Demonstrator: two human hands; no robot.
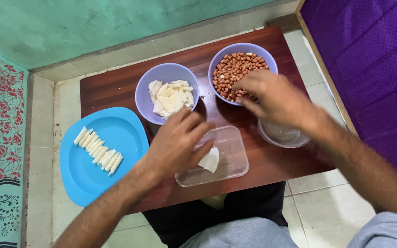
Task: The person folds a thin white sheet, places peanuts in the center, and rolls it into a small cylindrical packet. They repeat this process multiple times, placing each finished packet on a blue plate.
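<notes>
While the right hand [265, 94] is dipping pinched fingers into the peanut bowl [242, 73] at the tabletop's far edge, the left hand [178, 142] is pinching 1 white wrapper [209, 160] over the clear tray [228, 158] near the front edge, keeping it flat.

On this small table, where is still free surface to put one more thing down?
Bare wood shows along the back-left edge of the table, behind the blue plate, and at the front right below the round clear cup. The middle is crowded: two bowls, the clear tray, both hands.
</notes>
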